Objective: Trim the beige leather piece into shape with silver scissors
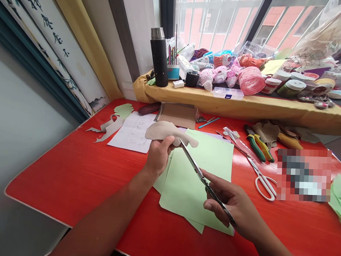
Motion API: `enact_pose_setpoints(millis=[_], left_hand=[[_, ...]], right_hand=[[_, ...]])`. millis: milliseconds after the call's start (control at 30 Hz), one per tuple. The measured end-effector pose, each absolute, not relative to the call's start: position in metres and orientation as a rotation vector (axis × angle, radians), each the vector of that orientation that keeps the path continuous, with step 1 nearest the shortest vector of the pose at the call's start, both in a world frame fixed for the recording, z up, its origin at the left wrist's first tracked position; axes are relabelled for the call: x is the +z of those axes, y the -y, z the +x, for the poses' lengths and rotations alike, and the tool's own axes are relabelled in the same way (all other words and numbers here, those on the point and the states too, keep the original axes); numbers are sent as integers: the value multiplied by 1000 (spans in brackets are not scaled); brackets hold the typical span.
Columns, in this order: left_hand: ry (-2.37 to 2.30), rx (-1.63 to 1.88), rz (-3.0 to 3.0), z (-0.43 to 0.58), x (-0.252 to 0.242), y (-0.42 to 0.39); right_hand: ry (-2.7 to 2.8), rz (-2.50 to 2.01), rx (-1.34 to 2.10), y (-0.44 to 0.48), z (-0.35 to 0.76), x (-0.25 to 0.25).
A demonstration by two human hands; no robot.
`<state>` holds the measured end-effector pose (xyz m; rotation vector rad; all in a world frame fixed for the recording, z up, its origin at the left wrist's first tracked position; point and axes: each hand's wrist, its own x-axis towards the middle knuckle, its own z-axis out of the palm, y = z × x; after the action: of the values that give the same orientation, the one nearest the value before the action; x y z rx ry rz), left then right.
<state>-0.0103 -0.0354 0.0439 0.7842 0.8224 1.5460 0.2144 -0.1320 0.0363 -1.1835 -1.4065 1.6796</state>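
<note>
My left hand pinches a beige felt-like cut-out, holding it above the red table. My right hand grips a pair of metal scissors; their blades point up and left and meet the lower edge of the cut-out. Beneath both hands lie light green paper sheets.
White-handled scissors, green and yellow pliers, a printed white sheet, a cardboard box and beige scraps lie on the table. The yellow sill behind holds a black flask, yarn, jars and a clear case.
</note>
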Motion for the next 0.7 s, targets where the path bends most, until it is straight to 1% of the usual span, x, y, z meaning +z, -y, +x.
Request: enact_pose_setpoints(millis=[700], left_hand=[[-778,1530,651,-13,44,35]], right_hand=[[1361,-1075,1696,132,217,27]])
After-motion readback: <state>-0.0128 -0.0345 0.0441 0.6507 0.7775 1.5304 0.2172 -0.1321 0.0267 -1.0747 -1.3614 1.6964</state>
